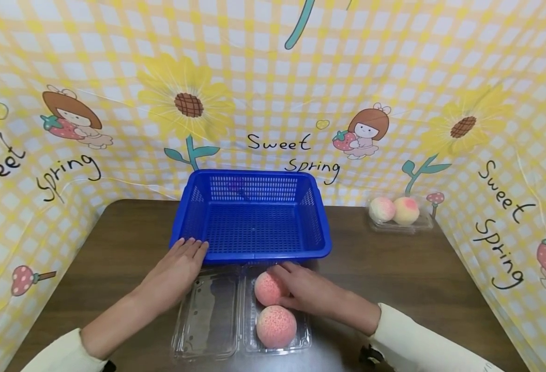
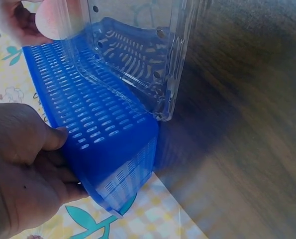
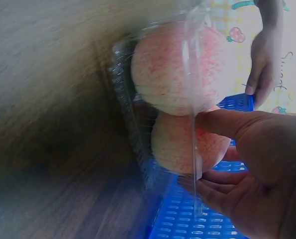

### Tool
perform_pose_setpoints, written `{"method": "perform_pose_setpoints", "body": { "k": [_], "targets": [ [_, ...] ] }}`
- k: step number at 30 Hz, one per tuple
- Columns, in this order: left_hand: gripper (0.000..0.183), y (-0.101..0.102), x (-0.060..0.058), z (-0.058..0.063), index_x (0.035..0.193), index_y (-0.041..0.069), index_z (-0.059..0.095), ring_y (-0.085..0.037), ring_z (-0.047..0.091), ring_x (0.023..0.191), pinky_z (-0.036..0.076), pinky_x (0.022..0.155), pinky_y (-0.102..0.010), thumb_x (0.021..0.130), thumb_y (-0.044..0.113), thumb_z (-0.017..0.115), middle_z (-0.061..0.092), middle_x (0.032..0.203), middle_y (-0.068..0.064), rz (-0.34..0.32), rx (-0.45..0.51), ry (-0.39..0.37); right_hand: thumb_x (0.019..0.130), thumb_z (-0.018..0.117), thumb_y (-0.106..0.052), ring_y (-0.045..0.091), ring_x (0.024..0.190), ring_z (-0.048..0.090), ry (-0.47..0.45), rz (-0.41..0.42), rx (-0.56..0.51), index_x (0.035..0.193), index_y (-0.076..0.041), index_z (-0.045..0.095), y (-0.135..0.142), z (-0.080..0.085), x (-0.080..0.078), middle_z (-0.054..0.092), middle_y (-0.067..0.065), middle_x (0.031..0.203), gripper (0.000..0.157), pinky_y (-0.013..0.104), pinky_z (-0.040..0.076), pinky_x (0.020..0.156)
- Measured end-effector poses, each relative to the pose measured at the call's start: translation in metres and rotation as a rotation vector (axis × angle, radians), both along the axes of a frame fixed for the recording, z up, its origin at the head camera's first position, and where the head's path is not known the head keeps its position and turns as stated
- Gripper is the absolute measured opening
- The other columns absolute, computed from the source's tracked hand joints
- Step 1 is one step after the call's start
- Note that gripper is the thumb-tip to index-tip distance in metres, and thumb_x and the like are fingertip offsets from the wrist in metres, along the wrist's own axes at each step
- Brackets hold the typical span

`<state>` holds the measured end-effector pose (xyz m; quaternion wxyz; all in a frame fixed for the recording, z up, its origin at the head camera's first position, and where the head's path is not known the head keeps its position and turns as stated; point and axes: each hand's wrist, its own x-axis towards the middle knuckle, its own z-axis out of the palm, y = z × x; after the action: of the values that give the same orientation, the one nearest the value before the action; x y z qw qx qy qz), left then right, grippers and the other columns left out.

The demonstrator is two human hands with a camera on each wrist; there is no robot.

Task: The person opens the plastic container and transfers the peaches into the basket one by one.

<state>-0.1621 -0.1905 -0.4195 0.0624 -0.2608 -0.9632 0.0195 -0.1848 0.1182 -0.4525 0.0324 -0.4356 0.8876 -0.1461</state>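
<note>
A blue plastic basket (image 1: 263,256) with slotted walls stands at the table's back. My left hand (image 1: 172,271) holds its near left corner, thumb outside the rim (image 2: 70,149) and fingers over it. In front lies an opened clear plastic clamshell box, its lid (image 1: 210,315) on the left and its tray (image 1: 304,338) on the right. Two pink speckled peaches sit in the tray, one behind the other. With thumb and fingers on either side, my right hand (image 1: 315,292) grips the far peach (image 1: 267,288). The near peach (image 1: 276,326) is untouched.
Another clear plastic box (image 1: 417,223) with two pale pink and yellow peaches (image 1: 406,211) stands at the table's back right. Yellow checked cloth (image 1: 263,93) rises behind the brown wooden table (image 1: 370,268) and along both sides.
</note>
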Motion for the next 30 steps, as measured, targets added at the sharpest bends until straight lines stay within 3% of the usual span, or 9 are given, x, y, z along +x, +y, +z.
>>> {"method": "perform_pose_setpoints", "body": {
  "k": [4,8,13,23,30],
  "targets": [
    [0.051,0.000,-0.001,-0.004,0.132,-0.009,0.050,-0.040,0.052,0.125,0.037,0.110,-0.053,0.083,-0.016,0.058,0.056,0.131,-0.029,-0.017,0.008,0.019,0.088,0.068,-0.033,0.006,0.085,0.051,0.001,-0.002,-0.015,0.126,-0.017,0.052,0.002,-0.001,0.001,0.054,-0.004,0.105,0.044,0.016,0.048,0.070],
    [0.051,0.001,-0.001,-0.005,0.132,-0.010,0.050,-0.041,0.053,0.124,0.037,0.109,-0.053,0.082,-0.018,0.057,0.056,0.130,-0.029,-0.019,0.013,0.024,0.089,0.067,-0.035,0.005,0.094,0.052,0.013,-0.008,-0.029,0.130,-0.018,0.051,0.006,-0.003,0.005,0.055,-0.005,0.113,0.048,0.019,0.051,0.078],
    [0.052,0.001,-0.001,-0.003,0.132,-0.010,0.050,-0.040,0.052,0.125,0.037,0.110,-0.053,0.082,-0.018,0.058,0.056,0.131,-0.029,-0.009,-0.001,0.024,0.087,0.070,-0.033,0.006,0.106,0.053,0.108,0.012,-0.062,0.131,-0.016,0.052,0.011,-0.003,0.008,0.055,-0.005,0.118,0.050,0.024,0.051,0.090],
    [0.053,-0.001,0.001,-0.004,0.133,-0.009,0.050,-0.039,0.052,0.126,0.038,0.110,-0.052,0.081,-0.015,0.061,0.056,0.131,-0.027,-0.001,-0.012,0.046,0.075,0.079,-0.025,0.013,0.112,0.053,0.219,0.012,-0.080,0.122,-0.020,0.059,0.020,0.008,0.012,0.057,-0.001,0.120,0.051,0.026,0.052,0.094],
    [0.051,-0.001,0.002,-0.003,0.133,-0.009,0.050,-0.038,0.052,0.126,0.037,0.110,-0.052,0.083,-0.015,0.059,0.056,0.131,-0.027,0.009,-0.004,0.040,0.071,0.082,-0.028,0.013,0.114,0.051,0.168,0.000,-0.144,0.118,-0.020,0.058,0.023,0.021,0.017,0.053,-0.001,0.119,0.053,0.028,0.052,0.094]
  ]
}}
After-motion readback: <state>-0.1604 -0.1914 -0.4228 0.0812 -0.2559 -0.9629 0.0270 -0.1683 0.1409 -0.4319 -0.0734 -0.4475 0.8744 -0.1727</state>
